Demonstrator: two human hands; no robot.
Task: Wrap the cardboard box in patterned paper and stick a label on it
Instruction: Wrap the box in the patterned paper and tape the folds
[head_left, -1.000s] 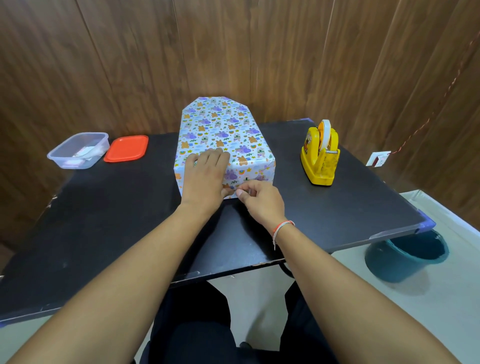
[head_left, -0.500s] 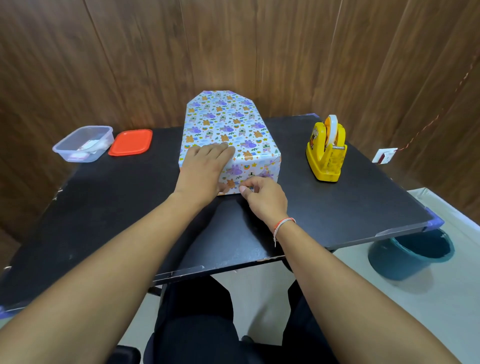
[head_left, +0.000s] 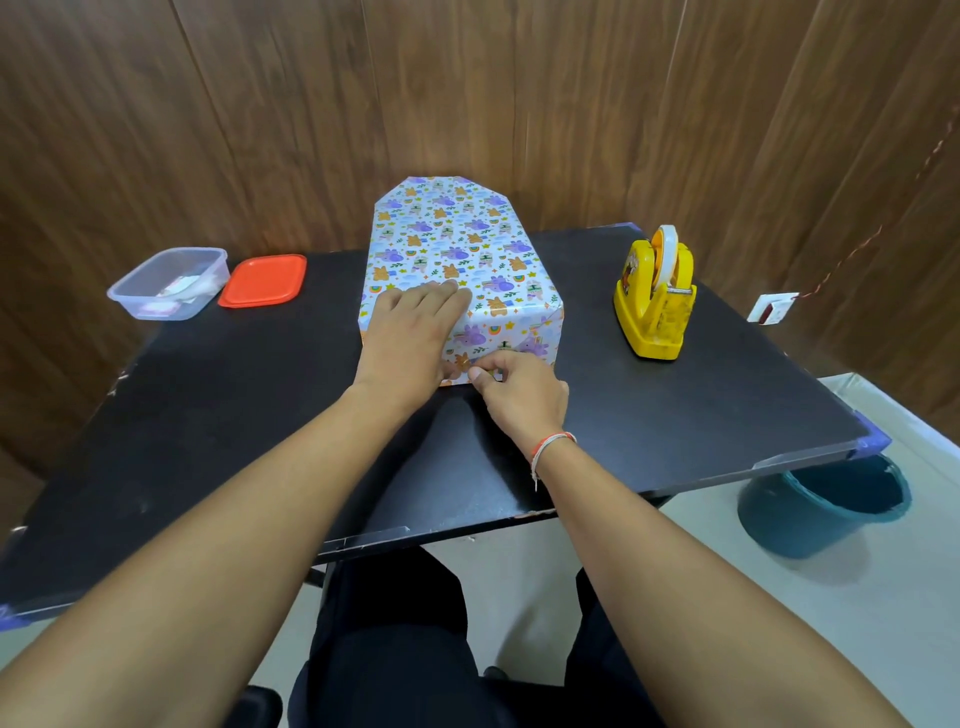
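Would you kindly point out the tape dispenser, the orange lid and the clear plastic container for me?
tape dispenser (head_left: 649, 306), head view, on its yellow body below the tape roll.
orange lid (head_left: 263, 280), head view, on the middle of its flat top.
clear plastic container (head_left: 150, 312), head view, on its near wall.

I see a black table (head_left: 208, 441). On it: the paper-wrapped box (head_left: 457, 260) at twelve o'clock, a yellow tape dispenser (head_left: 652, 312) at two, an orange lid (head_left: 263, 280) and clear plastic tub (head_left: 169, 283) at ten.
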